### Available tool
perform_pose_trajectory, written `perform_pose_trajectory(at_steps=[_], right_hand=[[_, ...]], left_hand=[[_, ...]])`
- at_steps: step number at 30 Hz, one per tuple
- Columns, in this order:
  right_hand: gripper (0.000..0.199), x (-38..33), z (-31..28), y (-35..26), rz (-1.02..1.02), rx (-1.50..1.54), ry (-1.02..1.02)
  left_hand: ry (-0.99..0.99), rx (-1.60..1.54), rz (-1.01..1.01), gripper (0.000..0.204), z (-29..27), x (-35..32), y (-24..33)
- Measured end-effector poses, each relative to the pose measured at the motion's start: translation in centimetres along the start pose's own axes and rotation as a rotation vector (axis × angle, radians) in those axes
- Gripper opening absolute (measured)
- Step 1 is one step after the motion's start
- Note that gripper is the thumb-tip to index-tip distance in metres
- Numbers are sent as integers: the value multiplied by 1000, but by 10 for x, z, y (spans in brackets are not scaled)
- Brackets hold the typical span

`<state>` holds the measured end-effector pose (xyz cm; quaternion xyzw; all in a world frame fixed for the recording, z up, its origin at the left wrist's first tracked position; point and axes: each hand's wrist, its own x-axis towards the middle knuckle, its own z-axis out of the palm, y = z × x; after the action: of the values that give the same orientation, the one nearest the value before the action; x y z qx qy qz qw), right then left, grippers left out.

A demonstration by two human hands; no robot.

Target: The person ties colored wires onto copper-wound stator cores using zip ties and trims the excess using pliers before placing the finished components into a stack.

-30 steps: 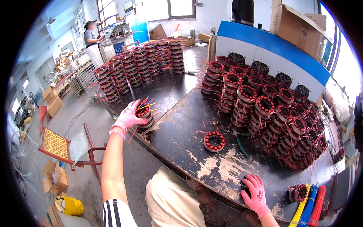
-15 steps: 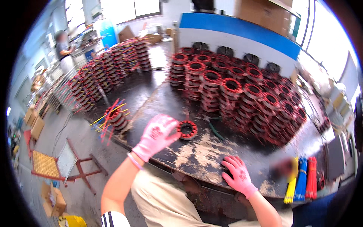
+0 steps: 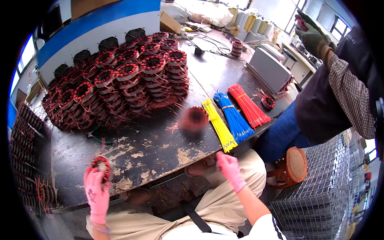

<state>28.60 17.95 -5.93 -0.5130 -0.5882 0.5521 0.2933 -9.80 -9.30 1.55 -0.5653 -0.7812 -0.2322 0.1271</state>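
Observation:
In pink gloves, both my hands are at the table's near side. My left hand [image 3: 97,193] is closed on a ring-shaped motor stator [image 3: 102,167] with red windings, held tilted at the table's left front. My right hand [image 3: 231,170] has its fingers curled together just off the front edge, close to the lower end of a bundle of yellow wires [image 3: 219,125]; what it holds, if anything, is too small to make out. Beside that bundle lie tied bundles of blue wires [image 3: 234,118] and red wires [image 3: 249,107]. A blurred reddish round thing [image 3: 193,122] stands left of them.
Tall stacks of stators [image 3: 120,76] fill the table's back left. A grey box [image 3: 270,66] and a single stator [image 3: 267,102] sit at the right. A co-worker [image 3: 340,84] in dark gloves stands there, near a wooden stool [image 3: 294,164] and wire-mesh cages [image 3: 316,196].
The view has swung to the right. My left hand now has the stator tilted up in its grip. My right hand has left the tabletop and moved beside the yellow wires, fingers curled.

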Motion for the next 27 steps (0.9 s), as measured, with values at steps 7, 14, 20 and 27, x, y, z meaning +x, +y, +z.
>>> perform_pose_trajectory(at_steps=[7,14,20,27], right_hand=[[56,27,-38,13,232,360,-62],[38,23,-31,15,141,347,-14],[33,-6,-30,-4,104,365,37],[24,-122,-14,-21,-181,364,-256]], left_hand=[[-208,-260,322,38,49,22,73],[-203,-211,280,48,53,31,102],[-166,-169,184,49,68,19,104],[-116,-222,203,58,13,15,107]])
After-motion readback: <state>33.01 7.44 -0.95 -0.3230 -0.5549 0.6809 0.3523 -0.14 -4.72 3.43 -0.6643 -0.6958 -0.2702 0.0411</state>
